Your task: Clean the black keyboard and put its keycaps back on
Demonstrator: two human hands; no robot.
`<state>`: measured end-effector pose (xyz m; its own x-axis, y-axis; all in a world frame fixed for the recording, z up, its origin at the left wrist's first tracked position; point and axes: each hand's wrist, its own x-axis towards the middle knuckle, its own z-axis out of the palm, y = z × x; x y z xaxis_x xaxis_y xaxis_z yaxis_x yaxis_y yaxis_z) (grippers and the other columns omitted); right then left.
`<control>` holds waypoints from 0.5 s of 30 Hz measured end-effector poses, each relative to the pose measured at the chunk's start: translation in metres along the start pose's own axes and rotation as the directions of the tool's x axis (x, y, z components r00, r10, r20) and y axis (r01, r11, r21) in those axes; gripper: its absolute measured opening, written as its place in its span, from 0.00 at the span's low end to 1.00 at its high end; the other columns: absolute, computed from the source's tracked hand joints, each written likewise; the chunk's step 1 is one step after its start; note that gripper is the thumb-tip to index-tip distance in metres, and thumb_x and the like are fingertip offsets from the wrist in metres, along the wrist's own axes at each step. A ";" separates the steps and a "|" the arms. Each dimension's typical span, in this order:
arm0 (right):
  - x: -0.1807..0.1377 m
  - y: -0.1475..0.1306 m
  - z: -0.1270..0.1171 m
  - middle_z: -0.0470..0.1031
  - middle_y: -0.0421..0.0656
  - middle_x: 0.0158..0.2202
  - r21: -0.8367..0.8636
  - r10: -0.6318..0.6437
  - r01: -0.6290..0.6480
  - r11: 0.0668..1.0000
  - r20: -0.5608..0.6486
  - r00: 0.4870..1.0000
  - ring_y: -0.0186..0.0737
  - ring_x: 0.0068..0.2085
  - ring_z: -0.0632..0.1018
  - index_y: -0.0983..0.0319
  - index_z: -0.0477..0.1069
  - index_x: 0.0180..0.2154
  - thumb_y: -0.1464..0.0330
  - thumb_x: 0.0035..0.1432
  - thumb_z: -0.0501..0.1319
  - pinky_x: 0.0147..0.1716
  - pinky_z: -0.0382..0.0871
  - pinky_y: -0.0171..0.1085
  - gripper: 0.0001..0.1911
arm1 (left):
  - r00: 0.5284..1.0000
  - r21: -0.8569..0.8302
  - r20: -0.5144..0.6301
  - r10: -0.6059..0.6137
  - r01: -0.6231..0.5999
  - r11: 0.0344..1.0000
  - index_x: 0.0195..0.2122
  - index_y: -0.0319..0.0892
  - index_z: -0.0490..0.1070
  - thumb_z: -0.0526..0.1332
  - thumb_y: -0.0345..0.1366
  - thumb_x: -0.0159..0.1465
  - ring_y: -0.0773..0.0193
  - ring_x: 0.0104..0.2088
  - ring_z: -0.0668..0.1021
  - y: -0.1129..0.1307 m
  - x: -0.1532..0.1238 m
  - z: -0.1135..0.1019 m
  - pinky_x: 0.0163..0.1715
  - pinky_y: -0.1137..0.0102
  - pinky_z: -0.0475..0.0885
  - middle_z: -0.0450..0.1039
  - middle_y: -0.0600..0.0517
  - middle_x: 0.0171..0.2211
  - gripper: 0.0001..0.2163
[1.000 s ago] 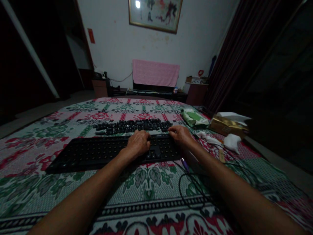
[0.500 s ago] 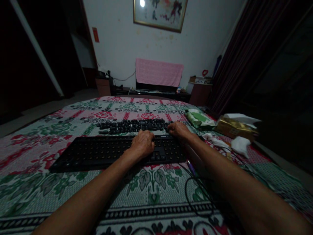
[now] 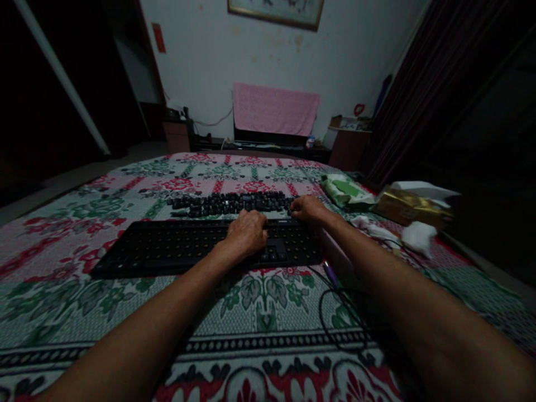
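Note:
A black keyboard base (image 3: 167,248) with most keycaps removed lies on a flowered bedspread (image 3: 259,312). Behind it, loose black keycaps (image 3: 226,204) lie in rows. My left hand (image 3: 247,234) rests on the keyboard's right part, fingers curled down onto it. My right hand (image 3: 307,209) is at the keyboard's far right corner, beside the end of the keycap rows, fingers bent and pinched low; what they hold is hidden.
A black cable (image 3: 339,312) loops on the bedspread near my right forearm. At the right lie a green packet (image 3: 345,191), a gold tissue box (image 3: 412,205) and crumpled white tissue (image 3: 416,235). A pink cloth (image 3: 274,109) covers a screen at the far wall.
My right hand has shifted slightly up and away toward the right end of the keycap rows. My left hand stays on the keyboard. The view has tilted down a little.

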<state>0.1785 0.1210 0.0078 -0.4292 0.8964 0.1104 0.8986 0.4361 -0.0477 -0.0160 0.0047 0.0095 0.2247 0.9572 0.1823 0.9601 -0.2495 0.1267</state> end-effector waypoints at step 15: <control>-0.070 -0.020 -0.025 0.74 0.42 0.34 0.300 -0.098 0.161 0.940 -0.214 0.972 0.35 0.35 0.72 0.63 0.71 0.36 0.68 0.51 0.57 0.34 0.63 0.31 0.09 | 1.000 0.011 0.009 0.002 -0.002 1.000 0.43 0.45 0.69 0.52 0.37 0.57 0.56 0.43 0.69 0.001 0.000 -0.002 0.43 0.63 0.66 0.70 0.49 0.42 0.14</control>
<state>0.1929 0.0482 0.0258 -0.4858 0.8116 0.3246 0.7488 0.5779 -0.3245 -0.0159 0.0040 0.0114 0.2279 0.9580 0.1741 0.9614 -0.2498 0.1156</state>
